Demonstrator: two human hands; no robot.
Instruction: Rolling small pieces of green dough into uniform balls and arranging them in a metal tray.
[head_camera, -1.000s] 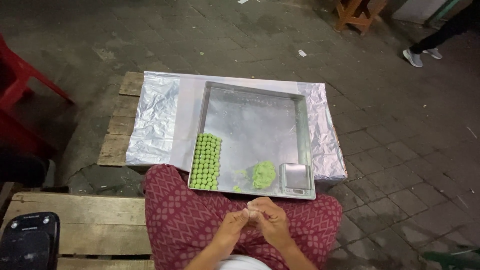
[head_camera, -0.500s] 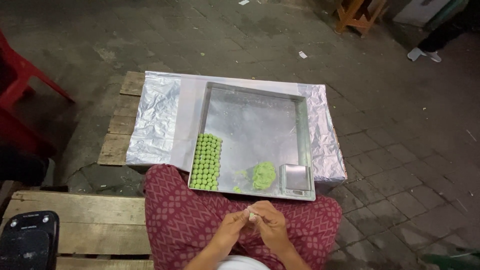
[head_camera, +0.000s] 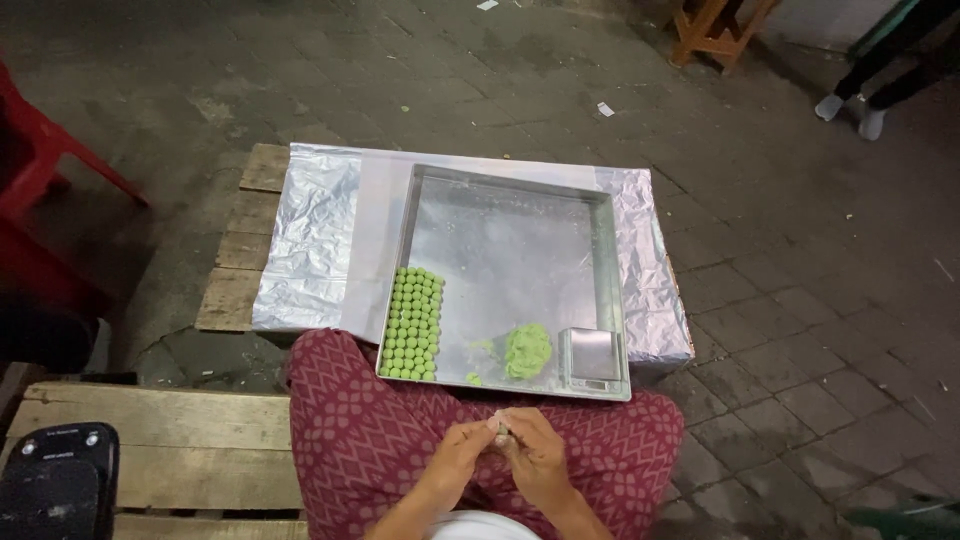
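dough (head_camera: 501, 428), soft and sticky, sits pinched between left hand (head_camera: 462, 452) and right hand (head_camera: 532, 458), both closed around it, below the tray's (head_camera: 510, 180) near edge.

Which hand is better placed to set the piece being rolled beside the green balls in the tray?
Probably the left hand: it sits nearer the rows of green balls at the tray's left edge. The right hand lies below the dough lump.

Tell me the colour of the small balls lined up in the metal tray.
Light green; the small balls sit in neat rows at the tray's left side, clearest in the head view.
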